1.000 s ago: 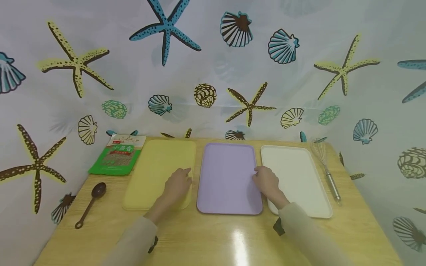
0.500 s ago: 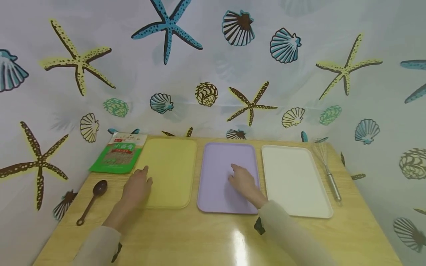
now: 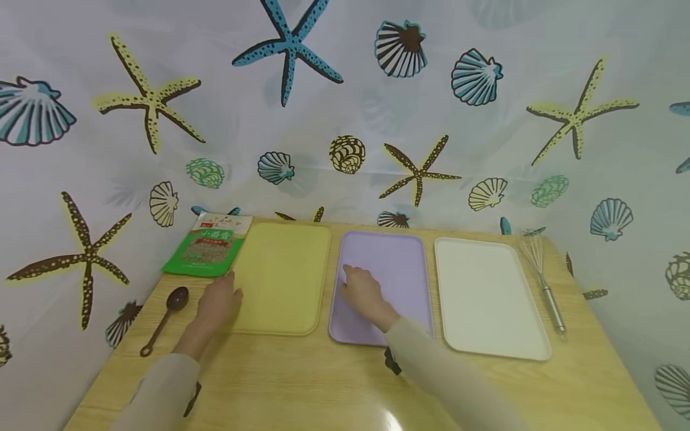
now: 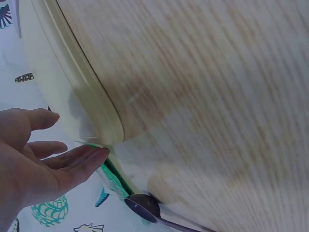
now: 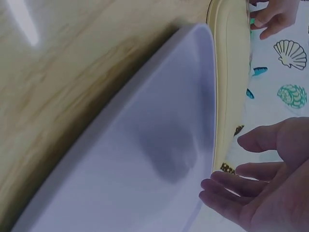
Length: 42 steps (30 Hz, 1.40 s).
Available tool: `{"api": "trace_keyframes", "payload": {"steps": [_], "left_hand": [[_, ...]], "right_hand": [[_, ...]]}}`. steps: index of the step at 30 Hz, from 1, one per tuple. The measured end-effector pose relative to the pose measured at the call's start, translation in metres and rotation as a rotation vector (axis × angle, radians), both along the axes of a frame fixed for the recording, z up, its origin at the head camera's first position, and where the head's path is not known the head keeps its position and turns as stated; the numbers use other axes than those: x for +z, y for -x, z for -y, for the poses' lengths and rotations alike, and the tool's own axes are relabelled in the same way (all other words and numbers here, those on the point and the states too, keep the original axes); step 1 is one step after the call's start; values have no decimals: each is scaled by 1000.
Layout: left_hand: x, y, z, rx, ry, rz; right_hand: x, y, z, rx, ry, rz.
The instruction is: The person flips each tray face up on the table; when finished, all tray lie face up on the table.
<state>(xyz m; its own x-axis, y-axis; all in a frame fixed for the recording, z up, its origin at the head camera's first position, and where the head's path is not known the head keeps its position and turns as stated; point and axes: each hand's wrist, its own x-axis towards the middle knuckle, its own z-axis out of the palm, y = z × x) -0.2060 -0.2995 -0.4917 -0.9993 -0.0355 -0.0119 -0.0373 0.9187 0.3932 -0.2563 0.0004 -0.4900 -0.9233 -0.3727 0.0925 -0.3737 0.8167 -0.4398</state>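
Observation:
In the head view, my left hand point(image 3: 220, 299) is at the left edge of a yellow tray point(image 3: 286, 275), just below a green and white packet point(image 3: 207, 246). Its fingers look relaxed and hold nothing in the left wrist view. My right hand point(image 3: 363, 293) is over the left part of a purple tray point(image 3: 401, 269). The right wrist view has those fingers point(image 5: 236, 186) loosely extended beside the tray's rim, with nothing gripped; whether they touch the rim I cannot tell. A dark brown spoon point(image 3: 168, 317) lies left of my left hand.
A white tray point(image 3: 490, 293) lies to the right of the purple one, and a whisk point(image 3: 544, 281) with a metal handle is beyond it. All rest on a wooden table point(image 3: 280, 383). Behind stands a sheet point(image 3: 312, 131) printed with shells and starfish.
My left hand has moved left, from the yellow tray's right side to its left edge. My right hand has moved left across the purple tray from its right edge. The head view has shifted slightly.

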Motion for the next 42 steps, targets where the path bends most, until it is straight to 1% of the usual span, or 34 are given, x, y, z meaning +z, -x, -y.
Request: {"api": "trace_keyframes", "payload": {"steps": [4,8,12,16,19,21,23,26,30,32,35,38,42], "left_hand": [[-4,2,4,25,17,56],[-6,3,9,38,17,94],[-6,3,12,22,16,114],[-5,5,12,17,20,155],[-6,6,12,13,27,176],[-6,7,12,12,34,175],[-5,8,13,4,45,159],[-3,10,14,-10,46,139],[-3,11,16,-21,33,133],[-3,11,17,-17,27,128],[-3,11,18,-2,17,109],[-4,9,17,16,17,89],[-4,9,14,24,28,75]], "right_hand": [[-1,-1,18,58,-25,-13],[-7,-2,33,86,-76,-14],[-14,-2,43,98,-121,10],[-19,-2,48,101,-158,23],[-23,-1,49,123,-193,-26],[-23,0,50,157,-211,-69],[-23,1,51,192,-219,-111],[-20,2,54,218,-202,-131],[-19,1,56,183,-216,-125],[-22,0,58,162,-232,-129],[-29,-1,60,139,-217,-129],[-33,-2,62,119,-155,-114],[-29,-1,63,85,-50,-29]]}}
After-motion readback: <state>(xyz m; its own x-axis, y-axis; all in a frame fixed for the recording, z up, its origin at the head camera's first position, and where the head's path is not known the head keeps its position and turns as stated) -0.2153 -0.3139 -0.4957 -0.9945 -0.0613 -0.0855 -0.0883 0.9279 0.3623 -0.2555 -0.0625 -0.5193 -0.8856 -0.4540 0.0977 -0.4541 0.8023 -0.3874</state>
